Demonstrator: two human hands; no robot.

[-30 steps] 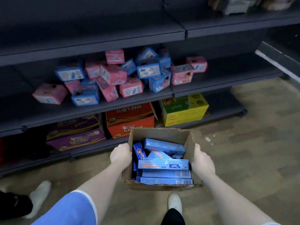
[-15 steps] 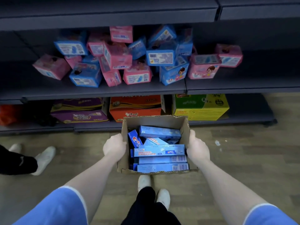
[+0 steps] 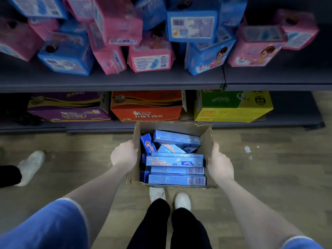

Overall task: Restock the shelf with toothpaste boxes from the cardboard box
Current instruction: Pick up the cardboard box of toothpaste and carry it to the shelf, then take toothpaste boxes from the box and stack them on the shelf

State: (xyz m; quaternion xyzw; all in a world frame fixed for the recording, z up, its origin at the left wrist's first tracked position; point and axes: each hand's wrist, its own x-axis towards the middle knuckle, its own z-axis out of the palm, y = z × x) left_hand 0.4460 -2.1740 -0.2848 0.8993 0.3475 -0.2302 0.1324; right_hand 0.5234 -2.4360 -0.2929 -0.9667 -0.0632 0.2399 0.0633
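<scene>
The dark shelf (image 3: pixel 111 81) filled the top of the view, its middle tier heaped with pink and blue packs (image 3: pixel 150 56) lying at all angles and reaching close to the front lip, so only a thin bare strip ran along that edge, with more bare board at the far right end. Under it, the bottom tier held a purple carton (image 3: pixel 66 108), an orange carton (image 3: pixel 146 106) and a green and yellow carton (image 3: pixel 231 106), standing side by side and filling most of its front. The open cardboard box (image 3: pixel 172 127) hung low over the wood-look floor (image 3: pixel 269 159), just in front of the bottom tier and above the person's white shoes (image 3: pixel 182 201), probably carried level between both arms so nothing would spill. The left hand (image 3: pixel 124 155) gripped its left wall and the right hand (image 3: pixel 220 162) gripped its right wall, fingers curled around the card on each side. Inside lay the blue toothpaste boxes (image 3: pixel 175 161), several stacked flat toward the near wall and a few tilted loosely behind them; none had reached the shelf. Another person's shoe (image 3: pixel 30 167) stood well to the left. The floor to the right looked open, apart from small pale scraps (image 3: pixel 247 149), which seemed the easier place to set the box down.
</scene>
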